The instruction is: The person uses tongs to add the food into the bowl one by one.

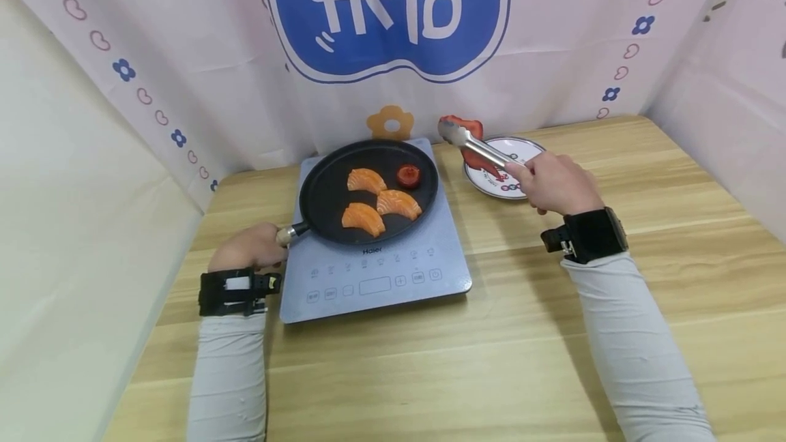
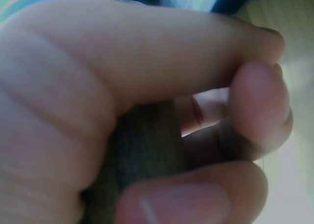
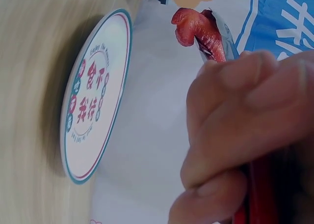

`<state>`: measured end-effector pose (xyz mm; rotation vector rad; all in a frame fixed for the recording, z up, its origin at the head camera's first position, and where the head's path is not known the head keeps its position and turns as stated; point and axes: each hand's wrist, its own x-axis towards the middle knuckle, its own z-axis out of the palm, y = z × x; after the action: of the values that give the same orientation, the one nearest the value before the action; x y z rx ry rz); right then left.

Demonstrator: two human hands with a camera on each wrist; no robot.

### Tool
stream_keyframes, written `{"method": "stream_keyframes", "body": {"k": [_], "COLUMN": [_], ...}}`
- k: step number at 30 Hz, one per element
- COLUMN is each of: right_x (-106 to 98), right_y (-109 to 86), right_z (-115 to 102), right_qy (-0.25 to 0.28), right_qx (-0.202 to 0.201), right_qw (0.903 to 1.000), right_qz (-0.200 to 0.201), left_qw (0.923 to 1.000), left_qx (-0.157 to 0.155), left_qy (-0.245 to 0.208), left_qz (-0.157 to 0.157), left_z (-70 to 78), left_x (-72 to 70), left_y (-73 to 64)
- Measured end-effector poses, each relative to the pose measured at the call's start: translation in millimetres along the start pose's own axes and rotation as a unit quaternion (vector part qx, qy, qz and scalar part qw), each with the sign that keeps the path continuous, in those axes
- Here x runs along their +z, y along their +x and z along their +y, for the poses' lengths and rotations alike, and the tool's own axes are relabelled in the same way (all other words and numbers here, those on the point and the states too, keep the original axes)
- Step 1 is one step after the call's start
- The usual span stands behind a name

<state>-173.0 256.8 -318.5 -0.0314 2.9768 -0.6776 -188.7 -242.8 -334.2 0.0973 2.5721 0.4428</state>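
My left hand (image 1: 248,247) grips the handle (image 1: 292,232) of a black frying pan (image 1: 325,189); the left wrist view shows its fingers (image 2: 162,52) curled, close up and blurred. In the pan lie three orange salmon slices (image 1: 399,204) and a round red piece (image 1: 408,176). My right hand (image 1: 561,183) holds metal tongs (image 1: 485,150), whose tips pinch a long, glossy red strip of meat (image 3: 200,30). The strip hangs over the near-left part of a white plate (image 1: 518,149), right of the pan. In the right wrist view the fingers wrap round the tongs' red-edged handle (image 3: 260,189).
Beneath the pan is a light grey induction cooker (image 1: 374,299) with touch buttons along its front. It stands on a wooden table (image 1: 430,374). A white curtain (image 1: 552,74) with a blue sign hangs at the table's back edge, and pale walls flank both sides.
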Motion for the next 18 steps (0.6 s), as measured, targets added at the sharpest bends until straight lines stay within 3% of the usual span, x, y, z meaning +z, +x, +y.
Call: {"method": "stream_keyframes", "body": {"k": [18], "right_x": [4], "right_y": [7.7], "right_z": [-21], "right_qy": [0.012], "right_qx": [-0.031], "right_qw": [0.9994], "right_qz": [0.008], "left_qw": [0.9999], "left_qx": [-0.012], "left_qy": [0.002], "left_qz": [0.01], "left_z": [5.5], "left_x": [0.1], "left_y": [-5.6]}}
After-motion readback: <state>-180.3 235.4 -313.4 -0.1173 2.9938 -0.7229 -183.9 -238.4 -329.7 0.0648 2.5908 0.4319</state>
